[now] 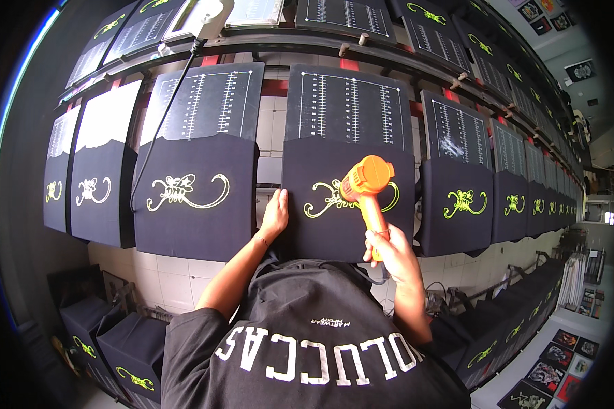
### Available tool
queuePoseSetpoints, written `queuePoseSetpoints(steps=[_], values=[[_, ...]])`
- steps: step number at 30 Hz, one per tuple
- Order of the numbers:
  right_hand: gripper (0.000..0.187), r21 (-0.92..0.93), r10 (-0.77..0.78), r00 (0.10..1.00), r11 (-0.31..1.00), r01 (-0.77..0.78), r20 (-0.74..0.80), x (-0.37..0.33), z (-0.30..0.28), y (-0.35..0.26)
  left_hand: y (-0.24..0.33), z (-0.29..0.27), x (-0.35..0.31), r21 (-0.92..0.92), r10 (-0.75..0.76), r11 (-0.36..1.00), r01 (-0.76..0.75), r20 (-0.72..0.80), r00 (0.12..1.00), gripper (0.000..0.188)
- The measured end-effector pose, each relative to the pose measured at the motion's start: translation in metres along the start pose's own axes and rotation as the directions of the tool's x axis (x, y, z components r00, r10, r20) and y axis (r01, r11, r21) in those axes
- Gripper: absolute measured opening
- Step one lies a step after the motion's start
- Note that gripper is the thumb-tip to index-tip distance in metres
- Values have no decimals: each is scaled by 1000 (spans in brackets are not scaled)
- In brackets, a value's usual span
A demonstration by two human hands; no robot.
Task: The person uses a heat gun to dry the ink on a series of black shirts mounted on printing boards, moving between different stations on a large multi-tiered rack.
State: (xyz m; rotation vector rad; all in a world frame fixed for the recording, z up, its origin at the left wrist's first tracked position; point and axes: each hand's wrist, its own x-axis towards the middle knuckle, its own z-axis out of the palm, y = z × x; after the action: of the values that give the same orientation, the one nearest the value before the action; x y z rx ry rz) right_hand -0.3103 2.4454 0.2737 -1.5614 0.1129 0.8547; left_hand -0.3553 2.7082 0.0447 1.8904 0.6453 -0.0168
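My right hand (389, 251) grips the handle of an orange heat gun (367, 183), whose nozzle points at a yellow-green ornamental print (320, 199) on a dark cloth panel (348, 232) stretched over a printing pallet. My left hand (275, 214) lies flat on the left edge of that same panel, fingers together. The panel to the left (194, 198) carries the same ornament in a paler, whitish tone.
A long row of dark pallets with ruled boards (348, 105) runs left and right, each holding a printed panel (457, 204). A cable (164, 116) hangs from the rail above. Dark printed bags (133, 354) stand below left. Printed pictures (559, 368) lie at the lower right.
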Motion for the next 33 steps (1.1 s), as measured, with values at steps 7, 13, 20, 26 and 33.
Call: queuePoseSetpoints(steps=[7,13,20,26,33], values=[[25,-12,55,982,998,-54,180,6,0,-10,-2,-5,-27,-60,-50,997,54,72,996,63],[26,-50,-25,994,998,31,109,18,9,-13,-9,-6,-58,-31,-101,994,105,104,989,64],[24,-50,-24,970,998,37,241,38,12,-23,-1,-15,-90,-9,-141,990,144,148,979,64],[25,-81,-4,963,996,27,269,34,12,-32,-24,-11,-108,35,-201,980,198,174,964,66],[24,-104,3,993,995,9,116,12,-2,-24,-50,-8,-96,-65,-158,981,183,281,947,70]])
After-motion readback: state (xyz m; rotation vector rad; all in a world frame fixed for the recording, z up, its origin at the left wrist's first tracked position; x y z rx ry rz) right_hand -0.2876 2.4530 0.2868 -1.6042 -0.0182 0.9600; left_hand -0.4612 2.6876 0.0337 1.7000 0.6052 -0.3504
